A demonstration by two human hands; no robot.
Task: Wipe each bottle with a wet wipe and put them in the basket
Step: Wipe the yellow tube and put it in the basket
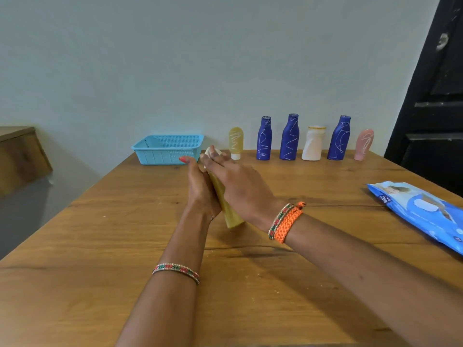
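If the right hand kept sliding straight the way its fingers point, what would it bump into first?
Probably the blue basket. The right hand lies across the yellow bottle, fingers aimed up and left toward the basket's near right corner. Depth is hard to judge, so it might pass just beside it.

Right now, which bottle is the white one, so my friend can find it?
Look at the row of bottles along the wall at the table's far edge. The white bottle stands between two tall blue bottles; it alone is white and squat.

Both hands, left hand (200,189) and right hand (235,181), sandwich a tilted yellow bottle (225,204) above the wooden table (100,234).
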